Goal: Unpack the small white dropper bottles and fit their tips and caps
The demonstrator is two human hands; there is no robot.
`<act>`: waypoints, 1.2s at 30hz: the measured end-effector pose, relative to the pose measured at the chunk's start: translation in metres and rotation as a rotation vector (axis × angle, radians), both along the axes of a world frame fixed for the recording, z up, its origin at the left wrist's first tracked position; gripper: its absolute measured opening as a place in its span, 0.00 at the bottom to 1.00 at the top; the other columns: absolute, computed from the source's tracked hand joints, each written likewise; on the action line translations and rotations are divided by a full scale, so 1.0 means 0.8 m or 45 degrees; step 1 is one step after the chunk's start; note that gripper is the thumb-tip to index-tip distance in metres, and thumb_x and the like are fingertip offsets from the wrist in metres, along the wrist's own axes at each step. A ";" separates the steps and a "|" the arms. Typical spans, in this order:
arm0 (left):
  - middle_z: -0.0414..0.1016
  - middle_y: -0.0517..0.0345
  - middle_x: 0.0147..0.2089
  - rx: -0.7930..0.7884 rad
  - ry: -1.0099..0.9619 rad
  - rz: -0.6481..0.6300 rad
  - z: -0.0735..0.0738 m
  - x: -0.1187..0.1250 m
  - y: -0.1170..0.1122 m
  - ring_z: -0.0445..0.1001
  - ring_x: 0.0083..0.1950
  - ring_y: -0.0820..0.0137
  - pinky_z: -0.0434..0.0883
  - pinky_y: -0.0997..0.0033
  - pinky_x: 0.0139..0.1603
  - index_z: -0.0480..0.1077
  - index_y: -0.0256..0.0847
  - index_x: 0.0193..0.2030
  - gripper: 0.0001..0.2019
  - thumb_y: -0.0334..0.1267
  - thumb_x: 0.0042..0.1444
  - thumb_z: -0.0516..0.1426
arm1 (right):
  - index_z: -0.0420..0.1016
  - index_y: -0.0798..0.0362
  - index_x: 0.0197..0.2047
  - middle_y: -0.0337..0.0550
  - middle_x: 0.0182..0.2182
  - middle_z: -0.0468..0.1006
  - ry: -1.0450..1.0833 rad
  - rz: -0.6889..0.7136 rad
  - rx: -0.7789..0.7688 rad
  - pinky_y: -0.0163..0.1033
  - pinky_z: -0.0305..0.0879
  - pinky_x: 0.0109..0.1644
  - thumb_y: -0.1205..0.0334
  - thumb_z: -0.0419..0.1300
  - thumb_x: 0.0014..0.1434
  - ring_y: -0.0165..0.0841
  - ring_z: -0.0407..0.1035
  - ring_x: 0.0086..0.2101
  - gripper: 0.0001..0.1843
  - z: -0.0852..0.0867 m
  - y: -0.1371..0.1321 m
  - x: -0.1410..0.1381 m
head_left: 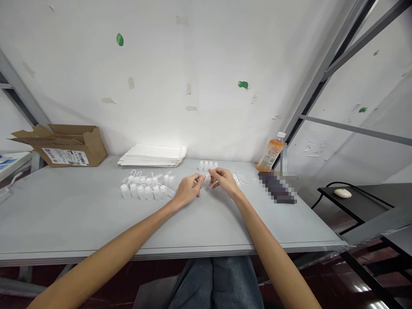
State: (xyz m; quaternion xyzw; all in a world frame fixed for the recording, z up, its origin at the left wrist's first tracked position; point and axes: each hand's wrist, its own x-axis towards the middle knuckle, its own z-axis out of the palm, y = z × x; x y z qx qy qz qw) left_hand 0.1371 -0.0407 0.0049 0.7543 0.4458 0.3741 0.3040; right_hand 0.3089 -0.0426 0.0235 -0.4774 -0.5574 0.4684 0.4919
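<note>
Above the grey table, my left hand (189, 189) and my right hand (222, 179) almost meet, both with fingers pinched together. Between the fingertips shows a small white plastic piece (207, 176), too small and partly covered to tell its kind. Left of my left hand stand rows of small white plastic bottles (141, 192), several with white loops at their tops. Just behind my hands is a short row of white bottles (206, 165) without visible loops. Beside my right hand lies a little heap of white looped pieces (240, 180).
A stack of white sheets (152, 155) lies at the back of the table (80, 214). At the back left sits an opened cardboard box (72, 146). An orange drink bottle (272, 153) and a dark pixelated object (277, 188) are on the right. A white mouse (343, 193) rests on a black side shelf.
</note>
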 end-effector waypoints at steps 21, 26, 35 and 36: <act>0.59 0.66 0.22 -0.513 -0.574 -0.224 0.007 0.003 0.003 0.70 0.19 0.74 0.60 0.77 0.15 0.63 0.39 0.28 0.23 0.59 0.55 0.56 | 0.73 0.55 0.32 0.39 0.27 0.72 0.096 0.076 0.066 0.35 0.66 0.26 0.43 0.69 0.46 0.31 0.72 0.26 0.23 0.013 0.000 0.022; 0.60 0.66 0.23 -0.592 -0.675 -0.234 0.008 0.001 0.003 0.70 0.19 0.75 0.60 0.79 0.15 0.64 0.37 0.30 0.24 0.60 0.53 0.58 | 0.72 0.54 0.37 0.43 0.32 0.75 0.009 -0.301 0.189 0.35 0.67 0.29 0.43 0.64 0.51 0.34 0.74 0.31 0.22 0.010 0.009 0.056; 0.64 0.62 0.18 -0.506 -0.517 -0.252 0.001 0.005 0.002 0.70 0.18 0.74 0.59 0.79 0.14 0.62 0.39 0.24 0.24 0.58 0.56 0.56 | 0.76 0.54 0.36 0.47 0.34 0.80 -1.305 -0.508 0.161 0.36 0.59 0.36 0.63 0.55 0.61 0.35 0.72 0.36 0.09 -0.030 0.028 0.045; 0.64 0.63 0.18 -0.500 -0.515 -0.250 0.001 0.005 0.003 0.70 0.18 0.74 0.59 0.79 0.14 0.61 0.39 0.24 0.24 0.58 0.56 0.56 | 0.76 0.55 0.36 0.48 0.35 0.80 -1.378 -0.502 0.134 0.36 0.58 0.36 0.63 0.56 0.60 0.36 0.72 0.37 0.09 -0.032 0.029 0.042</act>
